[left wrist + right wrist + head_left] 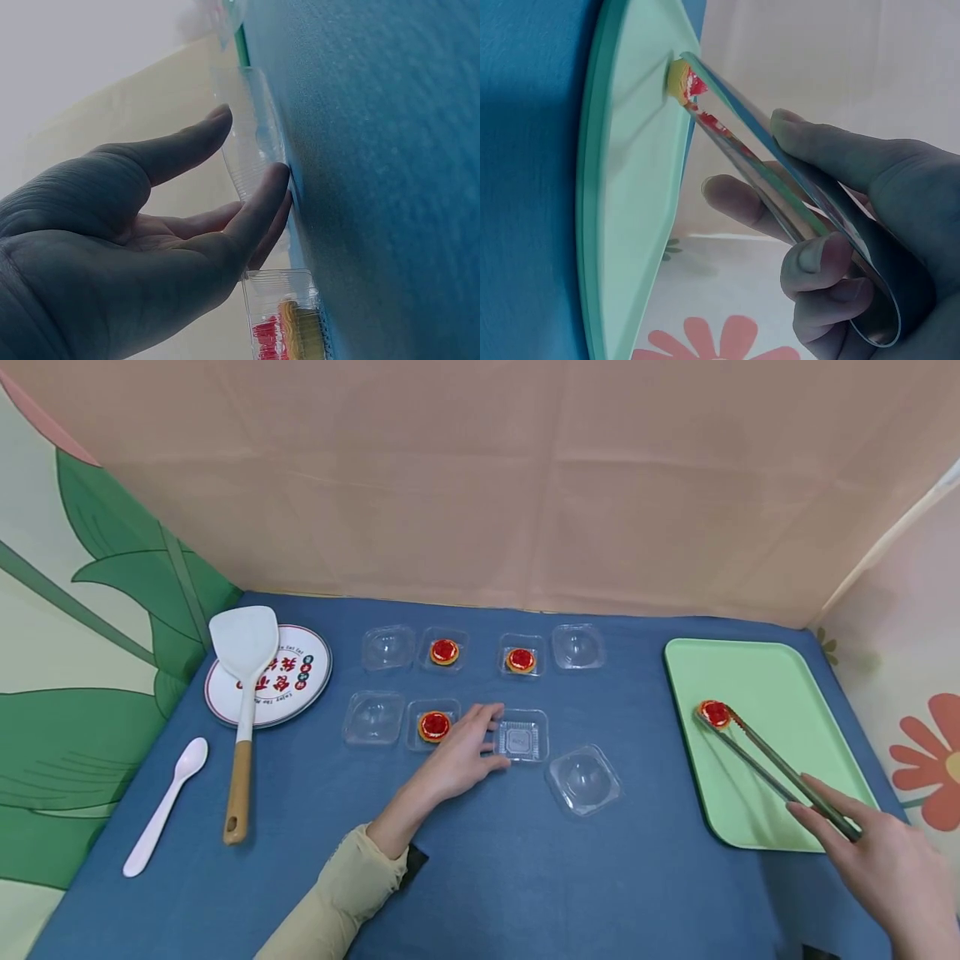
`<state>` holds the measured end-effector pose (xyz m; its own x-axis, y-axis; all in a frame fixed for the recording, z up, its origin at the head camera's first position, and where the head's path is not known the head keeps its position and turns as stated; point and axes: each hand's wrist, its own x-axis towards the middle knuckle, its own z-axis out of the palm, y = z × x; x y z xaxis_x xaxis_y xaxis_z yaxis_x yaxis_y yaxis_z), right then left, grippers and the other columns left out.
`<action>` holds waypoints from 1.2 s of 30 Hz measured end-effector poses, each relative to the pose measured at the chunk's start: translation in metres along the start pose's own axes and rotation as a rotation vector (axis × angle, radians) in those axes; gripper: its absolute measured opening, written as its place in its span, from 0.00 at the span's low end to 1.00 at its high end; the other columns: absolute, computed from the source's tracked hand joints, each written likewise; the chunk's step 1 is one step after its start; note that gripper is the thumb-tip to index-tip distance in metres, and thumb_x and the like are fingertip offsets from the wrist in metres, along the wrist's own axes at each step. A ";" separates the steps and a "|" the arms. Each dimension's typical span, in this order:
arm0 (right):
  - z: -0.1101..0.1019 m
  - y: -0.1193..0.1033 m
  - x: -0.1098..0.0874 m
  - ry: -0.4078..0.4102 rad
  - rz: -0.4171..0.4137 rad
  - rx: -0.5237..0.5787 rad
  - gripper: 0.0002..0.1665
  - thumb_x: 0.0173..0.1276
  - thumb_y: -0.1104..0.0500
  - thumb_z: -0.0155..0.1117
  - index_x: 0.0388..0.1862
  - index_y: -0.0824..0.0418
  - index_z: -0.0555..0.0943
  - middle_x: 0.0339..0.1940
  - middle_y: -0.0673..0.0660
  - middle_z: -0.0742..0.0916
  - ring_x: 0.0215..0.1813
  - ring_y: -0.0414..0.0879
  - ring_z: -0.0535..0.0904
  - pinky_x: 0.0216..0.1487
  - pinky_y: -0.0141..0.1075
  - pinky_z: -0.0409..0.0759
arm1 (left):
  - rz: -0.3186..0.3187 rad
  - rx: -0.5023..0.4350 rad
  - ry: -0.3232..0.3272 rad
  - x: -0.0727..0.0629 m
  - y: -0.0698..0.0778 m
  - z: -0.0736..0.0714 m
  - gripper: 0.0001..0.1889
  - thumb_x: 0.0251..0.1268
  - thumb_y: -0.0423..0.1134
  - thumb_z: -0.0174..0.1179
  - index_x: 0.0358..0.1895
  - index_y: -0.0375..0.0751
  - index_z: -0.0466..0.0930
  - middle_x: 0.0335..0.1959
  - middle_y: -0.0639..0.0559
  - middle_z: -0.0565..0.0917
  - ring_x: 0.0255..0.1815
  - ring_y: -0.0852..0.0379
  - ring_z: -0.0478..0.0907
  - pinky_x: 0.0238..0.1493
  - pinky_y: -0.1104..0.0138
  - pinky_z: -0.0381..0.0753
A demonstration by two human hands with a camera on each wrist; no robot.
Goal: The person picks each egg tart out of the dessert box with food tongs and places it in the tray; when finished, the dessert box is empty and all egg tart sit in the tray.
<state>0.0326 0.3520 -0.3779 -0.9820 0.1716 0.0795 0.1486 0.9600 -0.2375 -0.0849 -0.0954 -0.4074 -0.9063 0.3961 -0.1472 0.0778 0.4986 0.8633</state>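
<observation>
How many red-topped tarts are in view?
4: back-left tart, back-right tart, front-left tart, each in a clear container; the fourth tart in the tongs, at the green tray.

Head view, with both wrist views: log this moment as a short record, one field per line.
Left hand: beside the empty clear box, thumb and fingers apart; contact unclear
Right hand: holds metal tongs
Tong tips: grip a red-topped tart over the green tray; whether it is lifted clear, cannot tell
Boxed tarts: three, one per box
Lids: four, none over a box
Far left: spatula across plates, white spoon
</observation>
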 end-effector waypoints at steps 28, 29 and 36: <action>-0.002 -0.001 -0.005 -0.029 0.084 0.041 0.39 0.79 0.40 0.66 0.72 0.69 0.78 0.11 0.47 0.80 0.17 0.45 0.75 0.21 0.40 0.66 | 0.009 0.010 0.005 -0.001 -0.001 0.001 0.39 0.68 0.25 0.72 0.80 0.27 0.63 0.70 0.35 0.72 0.69 0.37 0.77 0.65 0.54 0.85; -0.003 -0.002 -0.006 -0.028 0.084 0.047 0.39 0.79 0.40 0.66 0.73 0.69 0.78 0.11 0.47 0.80 0.17 0.44 0.76 0.21 0.40 0.65 | 0.011 0.011 0.008 -0.001 -0.001 0.001 0.39 0.68 0.25 0.72 0.80 0.27 0.63 0.70 0.34 0.72 0.68 0.37 0.78 0.65 0.54 0.85; -0.005 -0.008 -0.008 -0.021 0.098 0.046 0.39 0.80 0.40 0.65 0.74 0.68 0.77 0.11 0.48 0.82 0.17 0.43 0.78 0.20 0.40 0.65 | 0.013 0.002 0.030 -0.001 0.003 -0.001 0.42 0.66 0.26 0.74 0.80 0.26 0.62 0.71 0.34 0.72 0.65 0.36 0.81 0.65 0.53 0.85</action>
<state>0.0401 0.3438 -0.3718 -0.9653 0.2590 0.0338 0.2389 0.9276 -0.2872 -0.0844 -0.0952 -0.4043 -0.9172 0.3796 -0.1210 0.0910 0.4953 0.8639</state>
